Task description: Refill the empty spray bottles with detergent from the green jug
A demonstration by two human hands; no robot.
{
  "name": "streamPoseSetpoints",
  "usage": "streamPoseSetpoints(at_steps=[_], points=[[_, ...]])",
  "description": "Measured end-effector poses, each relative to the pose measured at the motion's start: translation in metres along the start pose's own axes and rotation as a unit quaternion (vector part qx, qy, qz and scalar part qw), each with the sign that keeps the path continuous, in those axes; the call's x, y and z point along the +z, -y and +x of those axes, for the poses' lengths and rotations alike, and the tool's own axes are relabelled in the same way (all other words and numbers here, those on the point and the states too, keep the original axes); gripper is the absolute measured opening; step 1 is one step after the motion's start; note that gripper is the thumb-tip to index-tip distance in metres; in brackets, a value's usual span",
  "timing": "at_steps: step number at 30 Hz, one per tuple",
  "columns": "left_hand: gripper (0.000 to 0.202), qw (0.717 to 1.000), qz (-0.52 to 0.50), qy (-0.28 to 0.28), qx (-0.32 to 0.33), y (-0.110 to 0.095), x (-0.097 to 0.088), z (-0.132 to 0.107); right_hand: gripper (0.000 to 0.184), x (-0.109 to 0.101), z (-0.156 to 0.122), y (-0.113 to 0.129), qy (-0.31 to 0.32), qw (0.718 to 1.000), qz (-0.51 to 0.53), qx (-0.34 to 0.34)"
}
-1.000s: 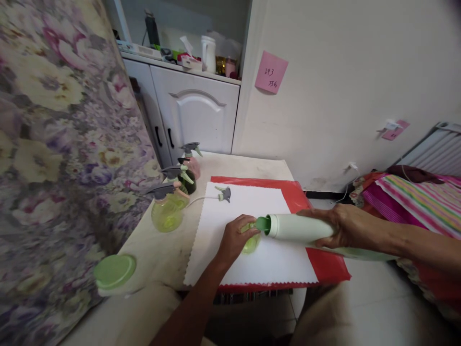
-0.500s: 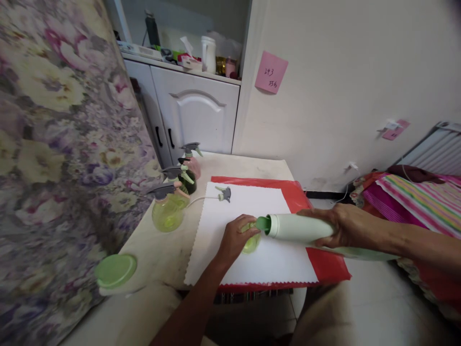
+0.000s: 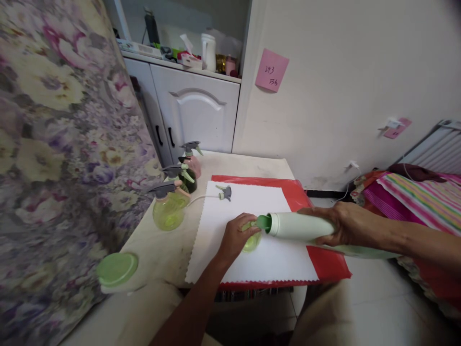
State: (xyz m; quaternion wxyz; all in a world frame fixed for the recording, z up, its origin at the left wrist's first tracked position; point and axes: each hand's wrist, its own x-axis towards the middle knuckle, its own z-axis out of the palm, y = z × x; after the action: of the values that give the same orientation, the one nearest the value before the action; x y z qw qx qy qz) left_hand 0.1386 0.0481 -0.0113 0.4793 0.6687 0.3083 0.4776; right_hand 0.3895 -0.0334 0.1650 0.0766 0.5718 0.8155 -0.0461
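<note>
My left hand (image 3: 239, 234) is closed around the neck of a small yellow-green spray bottle (image 3: 252, 241) that has no spray head on it and stands on a white sheet (image 3: 281, 266). My right hand (image 3: 345, 225) grips a long pale-green bottle (image 3: 300, 226), tipped nearly level. Its darker green spout (image 3: 264, 222) meets the spray bottle's mouth beside my left fingertips; whether liquid flows I cannot make out. Above my left hand on the sheet lies a grey spray head (image 3: 225, 193) with a white dip tube.
Several spray bottles stand along the table's left side: a yellow one (image 3: 168, 214) in front, a dark one (image 3: 189, 182) and a pink one (image 3: 193, 166) behind. A green-lidded container (image 3: 117, 270) sits at the near left corner. Red plastic (image 3: 331, 264) lies under the sheet.
Both hands and the bottles they hold stay almost where they were. Only a very slight shift of the whole view shows.
</note>
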Motion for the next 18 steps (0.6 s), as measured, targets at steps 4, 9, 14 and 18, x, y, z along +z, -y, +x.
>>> streamPoseSetpoints(at_steps=[4,9,14,18], points=[[0.018,1.000,0.004,-0.003,-0.001,0.0002,0.0002,0.0001,0.063,-0.0017,-0.0006,0.0014,0.012,1.000,-0.002,0.002],[0.018,1.000,0.005,-0.004,0.000,0.0000,0.0003,-0.0001,0.062,-0.0067,0.0003,0.0063,0.021,1.000,0.000,0.011],[0.017,1.000,0.004,-0.005,0.006,-0.0010,0.0002,0.0000,0.061,-0.0074,-0.0001,0.0076,0.023,1.000,-0.015,0.013],[0.017,1.000,0.010,-0.003,0.013,-0.0007,0.0001,0.0006,0.062,-0.0065,-0.0001,0.0073,0.018,1.000,-0.009,0.015]])
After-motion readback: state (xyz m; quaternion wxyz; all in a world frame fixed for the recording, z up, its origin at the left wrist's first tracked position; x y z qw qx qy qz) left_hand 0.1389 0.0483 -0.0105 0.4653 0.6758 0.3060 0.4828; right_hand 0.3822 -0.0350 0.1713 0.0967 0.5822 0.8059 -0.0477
